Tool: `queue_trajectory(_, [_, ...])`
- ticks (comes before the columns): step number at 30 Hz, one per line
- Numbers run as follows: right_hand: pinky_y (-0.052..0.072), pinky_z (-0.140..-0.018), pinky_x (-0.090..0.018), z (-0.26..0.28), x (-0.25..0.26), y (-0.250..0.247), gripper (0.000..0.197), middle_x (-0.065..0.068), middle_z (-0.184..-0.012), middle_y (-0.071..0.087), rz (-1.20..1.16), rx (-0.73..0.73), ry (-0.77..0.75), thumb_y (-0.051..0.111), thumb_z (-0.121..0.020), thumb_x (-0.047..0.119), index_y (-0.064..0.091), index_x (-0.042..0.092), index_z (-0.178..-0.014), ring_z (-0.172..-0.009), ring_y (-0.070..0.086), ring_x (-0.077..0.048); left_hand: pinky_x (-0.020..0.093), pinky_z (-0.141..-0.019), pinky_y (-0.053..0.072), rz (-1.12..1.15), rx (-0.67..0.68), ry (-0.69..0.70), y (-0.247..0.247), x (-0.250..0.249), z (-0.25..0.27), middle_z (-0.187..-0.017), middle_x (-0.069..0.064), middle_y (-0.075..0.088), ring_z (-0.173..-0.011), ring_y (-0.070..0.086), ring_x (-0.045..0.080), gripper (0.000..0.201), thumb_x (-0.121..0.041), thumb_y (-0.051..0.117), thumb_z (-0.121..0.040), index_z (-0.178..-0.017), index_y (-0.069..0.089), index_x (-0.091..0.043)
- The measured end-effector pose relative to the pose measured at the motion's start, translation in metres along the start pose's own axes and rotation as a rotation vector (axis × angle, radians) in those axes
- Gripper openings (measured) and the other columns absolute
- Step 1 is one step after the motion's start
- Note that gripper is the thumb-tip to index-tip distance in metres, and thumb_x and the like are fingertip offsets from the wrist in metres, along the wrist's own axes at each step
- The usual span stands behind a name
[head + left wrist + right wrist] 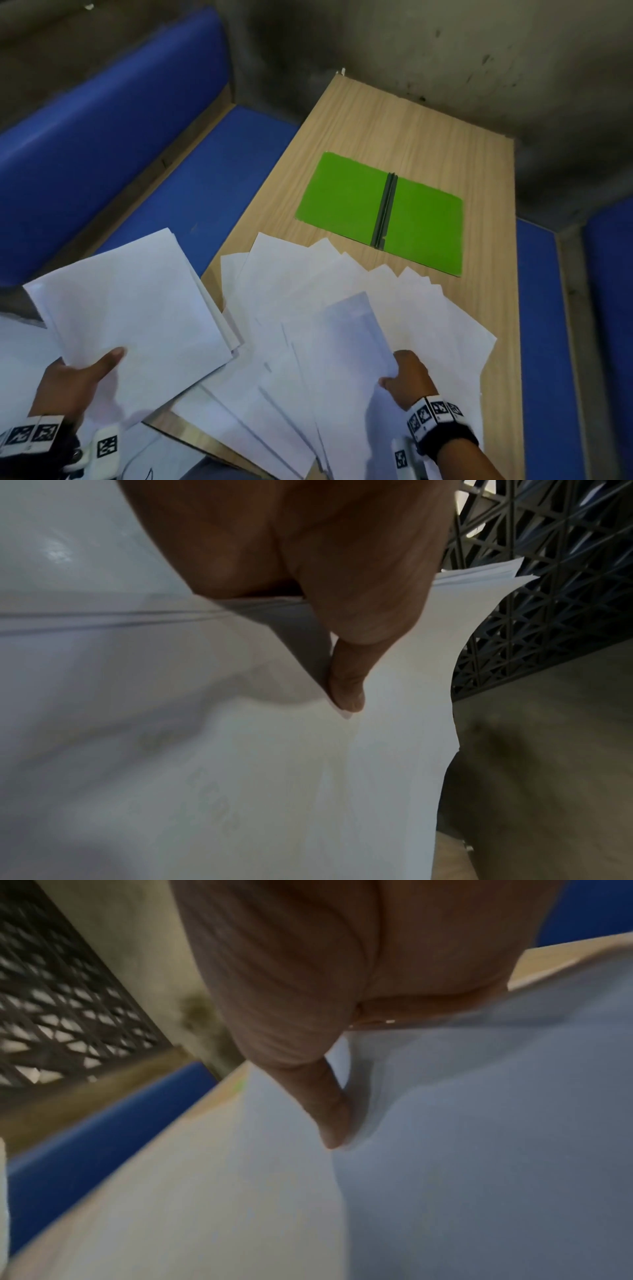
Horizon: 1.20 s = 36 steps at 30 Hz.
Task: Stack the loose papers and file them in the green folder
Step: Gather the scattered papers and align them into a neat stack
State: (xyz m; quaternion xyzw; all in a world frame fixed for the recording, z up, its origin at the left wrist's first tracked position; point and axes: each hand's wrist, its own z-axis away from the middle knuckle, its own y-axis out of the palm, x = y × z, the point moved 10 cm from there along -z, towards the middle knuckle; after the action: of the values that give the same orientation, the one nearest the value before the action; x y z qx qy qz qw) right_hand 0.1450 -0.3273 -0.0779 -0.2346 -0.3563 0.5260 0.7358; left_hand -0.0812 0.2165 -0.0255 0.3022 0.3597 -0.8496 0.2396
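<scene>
A green folder (380, 209) lies open and flat on the wooden table (394, 126), its dark spine running down the middle. Several loose white papers (308, 284) are fanned out across the table's near half. My left hand (78, 373) holds a small stack of papers (130, 308) up off the table's left side, thumb on top; in the left wrist view the thumb (346, 685) pinches the stack (240, 777). My right hand (404, 373) pinches a single sheet (356, 332) by its near corner, lifted above the fan. In the right wrist view my thumb (329, 1115) lies on that sheet (479, 1137).
Blue cushioned benches (102, 144) flank the table on the left and on the right (537, 342). A stained grey wall (445, 44) stands behind the table's far edge. Papers overhang the table's near edge (191, 435).
</scene>
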Motion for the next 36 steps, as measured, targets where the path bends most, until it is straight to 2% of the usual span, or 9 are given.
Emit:
queue_trajectory(3, [0.055, -0.076, -0.035, -0.001, -0.017, 0.015, 0.04, -0.003, -0.103, 0.061, 0.025, 0.001, 0.042, 0.077, -0.066, 0.039, 0.054, 0.02, -0.092, -0.09, 0.063, -0.024, 0.053, -0.093, 0.048, -0.071, -0.009, 0.022, 0.013, -0.003, 0.005, -0.122, 0.03, 0.064, -0.11, 0.06, 0.045, 0.072, -0.037, 0.085, -0.072, -0.122, 0.059, 0.007])
queue_trajectory(7, [0.042, -0.055, -0.022, 0.002, -0.012, 0.026, 0.062, 0.006, -0.094, 0.053, -0.112, 0.048, 0.018, 0.082, -0.062, 0.039, 0.04, 0.029, -0.107, -0.085, 0.057, -0.02, 0.048, -0.087, 0.049, -0.108, 0.044, 0.035, 0.036, -0.011, 0.015, -0.108, 0.025, 0.066, -0.097, 0.061, 0.038, 0.057, -0.026, 0.083, -0.077, -0.117, 0.06, 0.009])
queue_trajectory(13, [0.042, -0.055, -0.018, 0.007, 0.005, 0.025, 0.016, 0.007, -0.083, 0.062, -0.147, 0.139, -0.104, 0.073, -0.076, 0.023, 0.061, 0.026, -0.087, -0.083, 0.063, -0.019, 0.047, -0.079, 0.05, -0.145, 0.058, 0.055, 0.049, -0.011, 0.016, -0.106, 0.028, 0.068, -0.091, 0.063, 0.039, 0.057, -0.028, 0.084, -0.077, -0.116, 0.062, 0.007])
queue_trajectory(19, [0.049, -0.078, -0.032, 0.0, -0.041, -0.053, 0.032, -0.006, -0.097, 0.068, -0.538, -0.182, 0.008, 0.074, -0.077, 0.005, 0.069, 0.004, -0.108, -0.094, 0.064, -0.027, 0.049, -0.089, 0.047, -0.096, 0.087, 0.053, 0.052, -0.007, 0.011, -0.108, 0.027, 0.067, -0.101, 0.062, 0.042, 0.071, -0.043, 0.086, -0.07, -0.115, 0.062, 0.007])
queue_trajectory(22, [0.047, -0.078, -0.029, -0.012, -0.057, -0.079, 0.028, -0.003, -0.094, 0.063, -0.494, -0.315, 0.067, 0.072, -0.08, 0.004, 0.067, 0.002, -0.108, -0.089, 0.061, -0.023, 0.046, -0.081, 0.041, -0.069, 0.127, 0.043, 0.056, -0.002, 0.012, -0.097, 0.025, 0.059, -0.095, 0.058, 0.042, 0.038, -0.021, 0.076, -0.085, -0.103, 0.058, 0.007])
queue_trajectory(26, [0.057, -0.074, -0.039, -0.052, -0.069, -0.08, 0.027, -0.013, -0.097, 0.067, -0.306, -0.327, 0.108, 0.078, -0.071, 0.014, 0.064, 0.005, -0.092, -0.085, 0.066, -0.031, 0.053, -0.091, 0.049, -0.128, 0.143, 0.022, 0.066, 0.017, 0.0, -0.108, 0.021, 0.069, -0.099, 0.063, 0.039, 0.071, -0.046, 0.089, -0.064, -0.112, 0.064, -0.001])
queue_trajectory(29, [0.059, -0.073, -0.041, -0.077, -0.073, -0.066, 0.031, -0.011, -0.095, 0.066, -0.085, -0.239, 0.164, 0.08, -0.064, 0.027, 0.059, 0.013, -0.081, -0.083, 0.064, -0.031, 0.046, -0.081, 0.05, -0.186, 0.124, 0.028, 0.072, 0.008, 0.017, -0.1, 0.02, 0.067, -0.092, 0.061, 0.037, 0.049, -0.028, 0.086, -0.074, -0.106, 0.062, -0.001])
queue_trajectory(32, [0.053, -0.084, -0.046, -0.081, -0.069, -0.064, 0.044, -0.007, -0.1, 0.059, -0.012, -0.216, 0.186, 0.078, -0.064, 0.029, 0.051, 0.017, -0.098, -0.094, 0.061, -0.033, 0.044, -0.071, 0.051, -0.184, 0.176, 0.054, 0.088, 0.011, 0.025, -0.093, 0.022, 0.069, -0.084, 0.063, 0.037, 0.043, -0.026, 0.084, -0.076, -0.101, 0.064, 0.002])
queue_trajectory(36, [0.039, -0.088, -0.04, -0.075, -0.068, -0.07, 0.058, 0.001, -0.088, 0.055, -0.161, -0.218, 0.157, 0.08, -0.069, 0.018, 0.037, 0.024, -0.108, -0.082, 0.054, -0.024, 0.038, -0.062, 0.046, -0.216, 0.195, 0.089, 0.105, 0.015, 0.025, -0.09, 0.021, 0.071, -0.081, 0.065, 0.036, 0.048, -0.029, 0.085, -0.075, -0.105, 0.066, 0.003])
